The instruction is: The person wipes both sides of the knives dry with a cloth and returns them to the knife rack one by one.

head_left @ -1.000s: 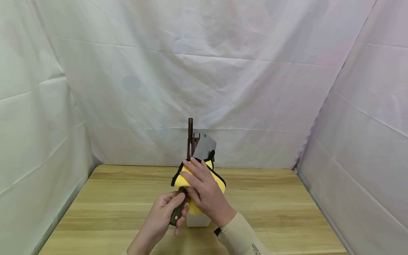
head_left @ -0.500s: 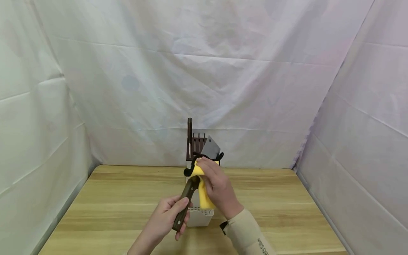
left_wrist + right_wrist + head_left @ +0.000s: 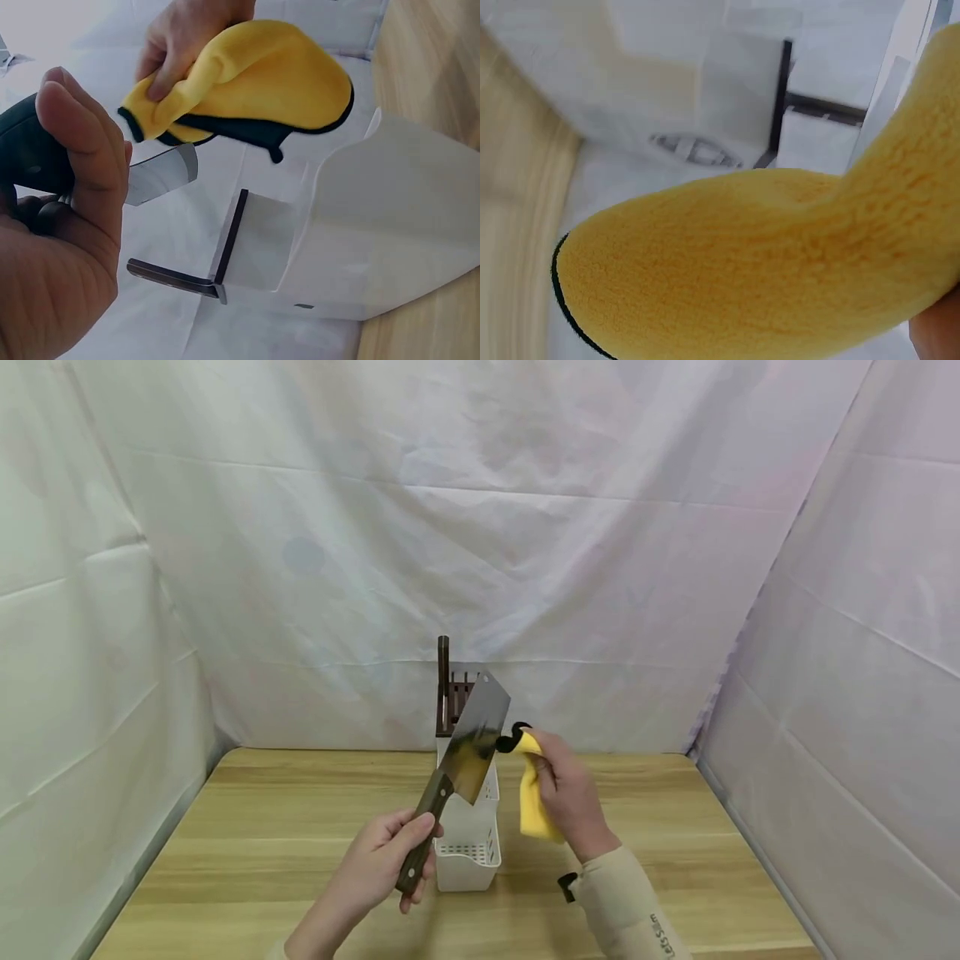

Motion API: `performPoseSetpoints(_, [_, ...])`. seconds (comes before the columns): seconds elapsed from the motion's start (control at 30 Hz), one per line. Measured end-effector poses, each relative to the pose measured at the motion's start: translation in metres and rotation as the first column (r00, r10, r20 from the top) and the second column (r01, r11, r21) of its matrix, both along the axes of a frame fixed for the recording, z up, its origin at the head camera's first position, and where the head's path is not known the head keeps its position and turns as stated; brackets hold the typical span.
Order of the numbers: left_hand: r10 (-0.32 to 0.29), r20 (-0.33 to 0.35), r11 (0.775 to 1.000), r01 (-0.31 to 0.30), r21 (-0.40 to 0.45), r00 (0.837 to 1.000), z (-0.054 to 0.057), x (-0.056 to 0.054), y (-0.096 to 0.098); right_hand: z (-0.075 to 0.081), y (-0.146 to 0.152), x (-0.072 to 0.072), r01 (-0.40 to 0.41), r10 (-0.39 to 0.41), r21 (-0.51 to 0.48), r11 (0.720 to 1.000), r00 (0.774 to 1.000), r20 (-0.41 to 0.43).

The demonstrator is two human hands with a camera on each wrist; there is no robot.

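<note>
My left hand [image 3: 386, 853] grips the dark wooden handle of a cleaver [image 3: 480, 727], whose blade tilts up and away to the right. Yellow and dark patches show on the shiny blade. To its right, my right hand [image 3: 576, 789] pinches a yellow cloth [image 3: 537, 814] with black edging, which hangs down just apart from the blade. In the left wrist view the cloth [image 3: 270, 82] droops from the right hand [image 3: 199, 37], above the visible part of the blade [image 3: 166, 174]. Cloth [image 3: 727, 262] fills much of the right wrist view, hiding most of that hand.
Behind and below the cleaver stands a white knife holder [image 3: 465, 874] with perforated compartments and a brown slotted top [image 3: 442, 725]. A dark handle [image 3: 443, 662] rises at its back left. The wooden table [image 3: 637, 860] is enclosed by pale cloth walls [image 3: 480, 543].
My right hand has drawn the cloth off the cleaver blade and moved right, uncovering the blade. My left hand keeps its grip on the handle and has shifted slightly left.
</note>
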State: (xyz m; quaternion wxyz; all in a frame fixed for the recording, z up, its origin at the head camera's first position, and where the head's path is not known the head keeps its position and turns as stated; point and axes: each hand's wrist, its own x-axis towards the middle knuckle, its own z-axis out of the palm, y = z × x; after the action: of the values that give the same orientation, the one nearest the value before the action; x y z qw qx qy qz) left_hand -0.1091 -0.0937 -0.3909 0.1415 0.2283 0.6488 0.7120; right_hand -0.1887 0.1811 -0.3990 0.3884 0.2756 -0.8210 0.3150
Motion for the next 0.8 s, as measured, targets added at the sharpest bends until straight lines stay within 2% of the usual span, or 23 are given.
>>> performPoseSetpoints(0.13, [0.011, -0.033, 0.999, -0.013, -0.039, 0.999, 0.008, -0.003, -0.002, -0.007, 0.019, -0.003, 0.051, -0.052, 0.036, 0.998, 0.998, 0.033])
performPoseSetpoints(0.33, [0.029, -0.071, 0.993, -0.037, -0.116, 0.997, 0.021, -0.009, -0.007, -0.021, 0.039, -0.008, 0.077, -0.083, 0.100, 0.992, 0.995, 0.058])
performPoseSetpoints(0.8, [0.098, -0.120, 0.944, -0.130, -0.304, 0.988, 0.045, -0.021, -0.012, -0.063, 0.062, -0.013, 0.133, -0.165, 0.269, 0.954, 0.981, 0.103])
